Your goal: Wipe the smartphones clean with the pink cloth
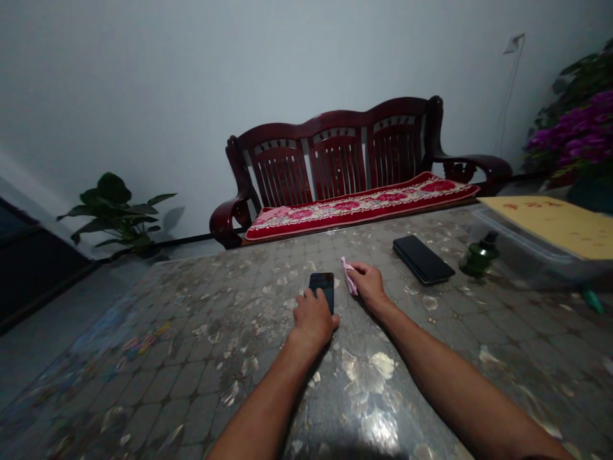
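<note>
A dark phone (327,285) lies on the patterned tabletop (201,358) in front of me. My left hand (313,314) rests over its lower left part, fingers curled on the screen and thumb at the right side near the bottom edge. To the right of the phone, my right hand (368,283) pinches a small folded pink cloth (350,277) between thumb and fingers. The cloth is close to the phone but apart from it.
Right of my hands lie a black phone-like case (423,259), a green bottle (480,255) and a clear plastic box (522,255) with a yellow sheet (555,223) on top. Colourful small rings (143,342) are at left. A wooden bench (335,153) stands behind.
</note>
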`<state>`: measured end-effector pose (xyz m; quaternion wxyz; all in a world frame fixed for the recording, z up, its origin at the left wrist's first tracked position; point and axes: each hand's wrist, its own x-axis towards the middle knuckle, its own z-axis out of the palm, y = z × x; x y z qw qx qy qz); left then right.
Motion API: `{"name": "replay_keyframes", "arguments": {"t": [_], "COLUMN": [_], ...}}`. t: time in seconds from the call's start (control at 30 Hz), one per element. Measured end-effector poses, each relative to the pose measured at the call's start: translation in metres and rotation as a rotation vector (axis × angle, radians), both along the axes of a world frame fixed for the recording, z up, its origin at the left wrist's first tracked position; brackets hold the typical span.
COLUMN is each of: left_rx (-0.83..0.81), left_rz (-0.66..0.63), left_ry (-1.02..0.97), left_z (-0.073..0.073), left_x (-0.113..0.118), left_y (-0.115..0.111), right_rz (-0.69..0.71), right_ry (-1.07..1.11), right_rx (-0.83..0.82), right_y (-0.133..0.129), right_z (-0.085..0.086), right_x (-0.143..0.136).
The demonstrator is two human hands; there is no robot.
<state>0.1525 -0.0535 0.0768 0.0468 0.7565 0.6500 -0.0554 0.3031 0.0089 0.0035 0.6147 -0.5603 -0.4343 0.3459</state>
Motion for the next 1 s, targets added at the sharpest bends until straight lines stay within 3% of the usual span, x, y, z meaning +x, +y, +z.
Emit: {"name": "replay_keyframes", "arguments": {"t": [0.3,0.53,0.77,1.0], "left_rx": [-0.146,-0.293,-0.163,-0.090], "left_rz": [0.011,-0.040,0.009,0.039], "left_ry": [0.095,-0.006,-0.103,-0.138], "left_z": [0.011,0.020,0.016,0.007], "left_x": [0.007,-0.018,-0.049,-0.059], "left_y": [0.007,0.022,0.037,0.037], "right_rz": [-0.012,-0.011,0.013,0.020], "right_ry": [0.107,0.131,0.098,0.116], "right_rx": [-0.004,-0.013,-0.021,-0.038], "right_y": [0.000,0.001,-0.003,-0.005], "right_z": [0.000,0.000,0.003,0.005], "right_x": [0.000,0.001,0.001,0.000]}}
